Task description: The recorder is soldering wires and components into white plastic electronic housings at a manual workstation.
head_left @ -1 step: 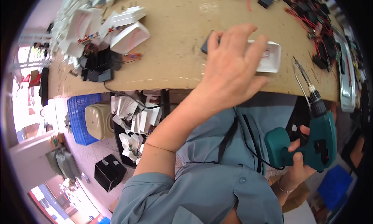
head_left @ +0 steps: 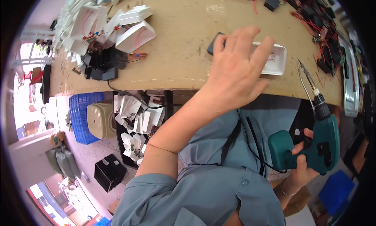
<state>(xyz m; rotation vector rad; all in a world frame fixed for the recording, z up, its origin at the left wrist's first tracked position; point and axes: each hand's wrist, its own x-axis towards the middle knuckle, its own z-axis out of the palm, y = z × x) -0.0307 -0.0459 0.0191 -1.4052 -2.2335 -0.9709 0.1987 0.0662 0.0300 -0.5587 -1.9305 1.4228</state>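
My left hand (head_left: 235, 73) reaches across the near edge of the brown workbench (head_left: 176, 49) with its fingers spread. The fingers lie flat over a white rectangular plastic housing (head_left: 276, 61), and the fingertips also reach a small black block (head_left: 214, 44) beside it. The hand covers most of the housing and is not closed around it. At the lower right, below the bench edge, my right hand (head_left: 301, 167) grips a teal power screwdriver (head_left: 325, 147). Its bit points up toward the bench.
White housings (head_left: 133, 30) and black blocks (head_left: 102, 65) are piled at the bench's left. Black parts with red wires (head_left: 321, 30) lie at the right. Under the bench are a blue crate (head_left: 82, 116), a beige stool (head_left: 101, 119), loose white parts (head_left: 137, 120) and black boxes (head_left: 109, 171).
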